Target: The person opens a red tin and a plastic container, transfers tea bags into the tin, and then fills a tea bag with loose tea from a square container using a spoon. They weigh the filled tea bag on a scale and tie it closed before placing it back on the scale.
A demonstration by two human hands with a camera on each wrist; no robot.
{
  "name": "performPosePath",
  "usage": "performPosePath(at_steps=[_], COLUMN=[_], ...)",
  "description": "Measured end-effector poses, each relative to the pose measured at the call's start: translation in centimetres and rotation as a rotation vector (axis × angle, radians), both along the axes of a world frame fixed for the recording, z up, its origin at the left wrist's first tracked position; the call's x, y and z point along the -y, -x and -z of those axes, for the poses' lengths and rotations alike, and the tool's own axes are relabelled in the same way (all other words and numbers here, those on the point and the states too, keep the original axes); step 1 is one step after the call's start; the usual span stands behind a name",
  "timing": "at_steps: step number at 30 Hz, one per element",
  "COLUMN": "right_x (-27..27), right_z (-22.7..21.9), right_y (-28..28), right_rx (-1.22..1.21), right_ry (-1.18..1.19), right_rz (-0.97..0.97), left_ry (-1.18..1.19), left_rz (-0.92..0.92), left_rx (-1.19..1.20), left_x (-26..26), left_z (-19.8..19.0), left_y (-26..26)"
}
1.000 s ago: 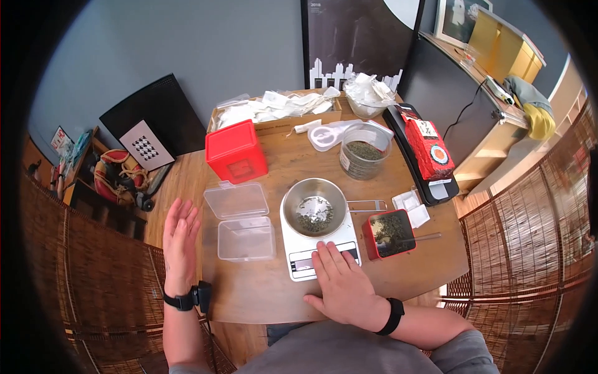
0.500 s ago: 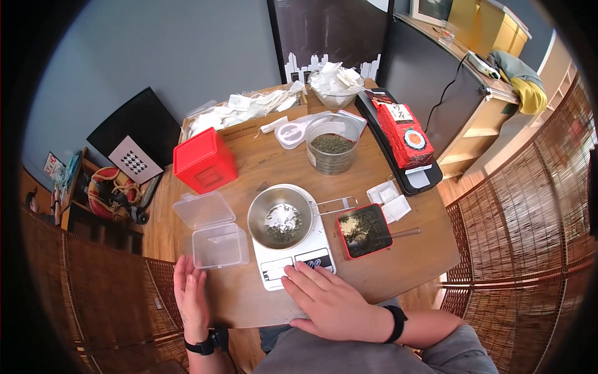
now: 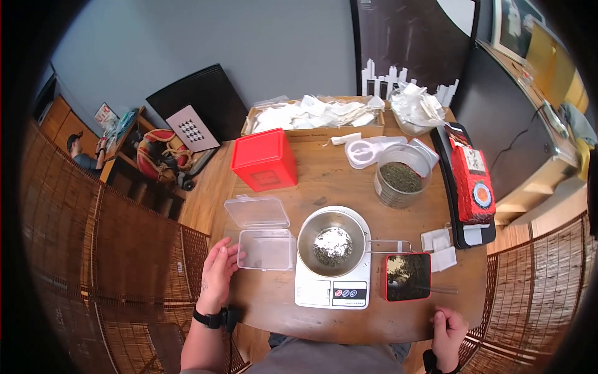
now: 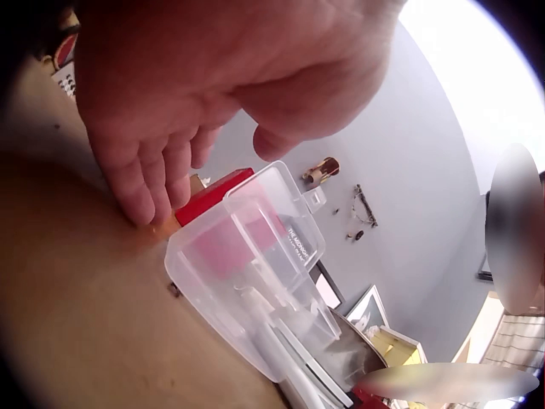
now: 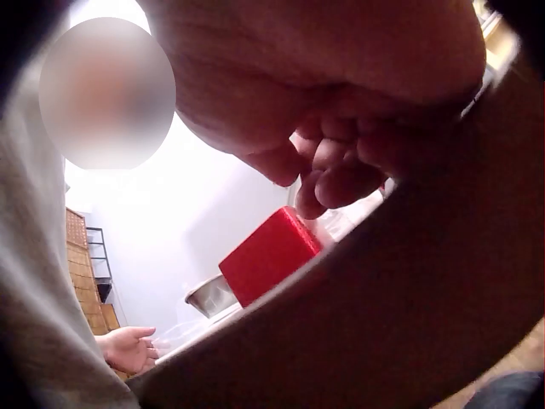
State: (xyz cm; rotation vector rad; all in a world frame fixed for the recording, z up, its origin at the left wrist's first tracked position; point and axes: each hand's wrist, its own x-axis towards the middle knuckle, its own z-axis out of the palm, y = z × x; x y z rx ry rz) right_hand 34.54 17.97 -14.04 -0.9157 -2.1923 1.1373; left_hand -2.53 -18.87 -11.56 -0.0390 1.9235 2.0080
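Observation:
My left hand [image 3: 217, 274] is beside the clear plastic box [image 3: 266, 249], fingers loosely extended and holding nothing. In the left wrist view its fingertips are low over the table near that box [image 4: 255, 256], whose lid stands raised. My right hand [image 3: 448, 329] is at the table's front right edge, fingers loosely curled around nothing. Between the hands, a steel pan [image 3: 332, 218] with some dried leaves in it sits on a white kitchen scale [image 3: 313, 293]. To its right, a red square tin [image 3: 408, 277] holds dark leaves and a spoon [image 3: 443, 290].
Farther back stand a red box [image 3: 265, 159] and a clear jar of dried leaves [image 3: 400, 181]. A cardboard tray [image 3: 311, 132] of white pouches lies at the rear. On the right, a red packet [image 3: 470, 181] lies on a black device [image 3: 483, 234]. White packets [image 3: 443, 258] lie near the tin.
My right hand has left the front of the scale and moved right to the table edge. My left hand has come beside the clear box. The head view has shifted.

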Motion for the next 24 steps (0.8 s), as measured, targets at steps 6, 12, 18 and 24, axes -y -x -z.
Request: performPosePath(at_steps=[6, 12, 18, 24], right_x=[0.1, 0.2, 0.8, 0.4], right_z=[0.3, 0.6, -0.1, -0.7], right_y=[1.1, 1.2, 0.7, 0.8], right_rx=[-0.004, -0.023, -0.015, -0.059], right_ry=[-0.007, -0.081, -0.028, 0.028], right_rz=[0.03, 0.035, 0.108, 0.108], left_ry=[0.119, 0.126, 0.099, -0.018], left_rz=[0.024, 0.159, 0.426, 0.53], left_rx=[-0.086, -0.139, -0.377, -0.525], left_x=[-0.4, -2.4, -7.1, -10.4], left_z=[-2.0, -1.9, -3.3, -0.9], left_y=[6.5, 14.3, 18.1, 21.8])
